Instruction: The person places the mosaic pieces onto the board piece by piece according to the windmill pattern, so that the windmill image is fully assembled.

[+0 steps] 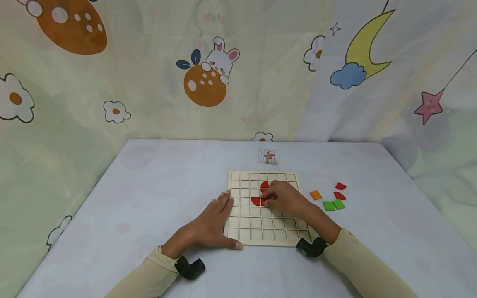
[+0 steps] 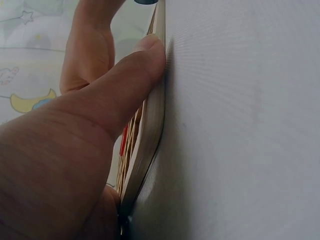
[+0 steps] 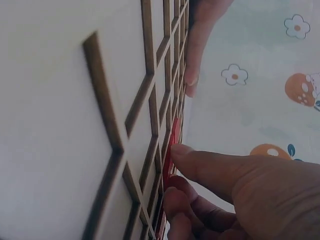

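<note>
A wooden grid board (image 1: 246, 229) lies on the table with red curved pieces set in its middle cells. My left hand (image 1: 210, 221) has its fingers spread along the board's left edge and its thumb at the near edge; in the left wrist view, the thumb (image 2: 132, 80) rests against the board's side. Over the middle of the board, my right hand (image 1: 287, 198) has bent fingers and pinches a red piece (image 1: 265, 200) at the grid. Another red piece (image 1: 264, 186) sits just above it. In the right wrist view, the thumb tip (image 3: 182, 150) touches red at the grid.
Right of the board lie an orange square (image 1: 316, 195), two green tiles (image 1: 329, 205) and two loose red pieces (image 1: 340, 186). A small picture card (image 1: 268, 156) with a pinwheel pattern lies behind the board. A printed cloth (image 1: 149, 82) hangs behind the table.
</note>
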A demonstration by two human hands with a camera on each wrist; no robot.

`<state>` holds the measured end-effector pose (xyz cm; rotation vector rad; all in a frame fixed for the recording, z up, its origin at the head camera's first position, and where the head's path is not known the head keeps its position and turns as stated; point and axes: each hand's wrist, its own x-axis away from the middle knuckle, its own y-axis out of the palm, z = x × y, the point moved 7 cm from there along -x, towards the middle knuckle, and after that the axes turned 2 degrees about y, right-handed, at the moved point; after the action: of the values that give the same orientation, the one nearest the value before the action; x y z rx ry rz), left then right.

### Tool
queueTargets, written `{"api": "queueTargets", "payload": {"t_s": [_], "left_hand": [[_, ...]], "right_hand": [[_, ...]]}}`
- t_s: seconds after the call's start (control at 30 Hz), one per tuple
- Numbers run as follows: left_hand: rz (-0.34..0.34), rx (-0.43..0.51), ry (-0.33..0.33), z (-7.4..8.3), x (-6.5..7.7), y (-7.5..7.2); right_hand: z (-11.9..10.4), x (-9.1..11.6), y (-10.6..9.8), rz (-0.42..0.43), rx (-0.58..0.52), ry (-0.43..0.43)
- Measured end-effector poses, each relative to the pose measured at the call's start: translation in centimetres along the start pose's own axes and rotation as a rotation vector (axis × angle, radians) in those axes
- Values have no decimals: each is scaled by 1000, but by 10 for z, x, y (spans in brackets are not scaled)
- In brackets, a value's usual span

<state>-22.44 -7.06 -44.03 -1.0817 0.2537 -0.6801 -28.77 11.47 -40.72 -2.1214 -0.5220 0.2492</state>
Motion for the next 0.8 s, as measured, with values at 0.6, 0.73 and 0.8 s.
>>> {"api": "queueTargets", "payload": {"t_s": [0.6,0.73,0.8], "left_hand": [[6,-5,12,0,-2,0],[5,-2,8,0,-2,1],[8,-1,10,-1,-2,1]], "right_hand": [[19,17,-25,114,-86,-34],[31,24,-32,144,-79,1],[37,28,-35,154,-76,20]]}}
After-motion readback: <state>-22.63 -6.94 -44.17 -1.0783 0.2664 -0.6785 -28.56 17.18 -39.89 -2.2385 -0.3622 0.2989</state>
